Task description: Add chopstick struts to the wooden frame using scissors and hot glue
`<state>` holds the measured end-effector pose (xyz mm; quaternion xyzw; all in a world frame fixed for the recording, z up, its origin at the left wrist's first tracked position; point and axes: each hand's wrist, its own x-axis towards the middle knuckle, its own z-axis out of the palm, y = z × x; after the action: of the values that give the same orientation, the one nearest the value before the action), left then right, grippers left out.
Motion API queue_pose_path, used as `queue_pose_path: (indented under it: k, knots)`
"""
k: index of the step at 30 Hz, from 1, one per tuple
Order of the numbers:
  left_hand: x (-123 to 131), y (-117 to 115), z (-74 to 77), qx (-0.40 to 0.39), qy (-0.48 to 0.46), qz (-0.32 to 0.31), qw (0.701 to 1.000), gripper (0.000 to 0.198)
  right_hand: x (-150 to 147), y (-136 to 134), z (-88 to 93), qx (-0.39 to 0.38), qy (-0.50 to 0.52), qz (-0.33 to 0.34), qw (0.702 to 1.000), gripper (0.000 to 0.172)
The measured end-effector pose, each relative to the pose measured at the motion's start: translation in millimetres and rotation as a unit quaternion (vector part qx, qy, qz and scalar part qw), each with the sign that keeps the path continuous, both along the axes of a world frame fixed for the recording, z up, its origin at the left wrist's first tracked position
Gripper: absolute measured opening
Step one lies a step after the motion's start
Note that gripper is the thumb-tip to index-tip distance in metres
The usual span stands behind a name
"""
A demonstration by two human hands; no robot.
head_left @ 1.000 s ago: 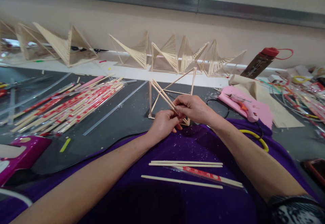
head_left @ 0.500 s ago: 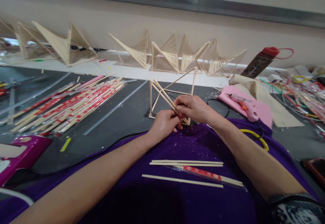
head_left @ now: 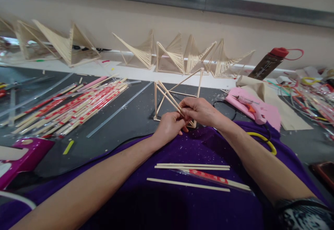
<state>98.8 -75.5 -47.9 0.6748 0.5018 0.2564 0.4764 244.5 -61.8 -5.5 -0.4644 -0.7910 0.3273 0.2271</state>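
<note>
A frame of pale wooden sticks (head_left: 167, 96) stands on the dark table just beyond my lap. My left hand (head_left: 169, 127) is curled at the frame's near bottom edge, fingers closed on its sticks. My right hand (head_left: 199, 111) pinches the slanted sticks of the same frame from the right, thumb and fingers pressed together. The two hands touch each other there. On the purple cloth (head_left: 182, 202) over my lap lie loose sticks (head_left: 191, 167) and a wrapped pair with red print (head_left: 214, 179).
A heap of wrapped chopsticks (head_left: 70, 106) lies at the left. Several finished stick models (head_left: 182, 54) line the white ledge by the wall. A pink glue gun (head_left: 249, 106) rests on a pink pad at the right, beside a red-capped bottle (head_left: 271, 61). A magenta object (head_left: 23, 155) sits near left.
</note>
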Motion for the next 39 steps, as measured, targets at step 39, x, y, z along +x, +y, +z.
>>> queue_pose_path:
  k: [39]
  knots:
    - [1,0,-1.1,-0.007,-0.016,0.007,1.0,0.015,-1,-2,10.0,0.074,-0.156,0.003,0.985,0.019]
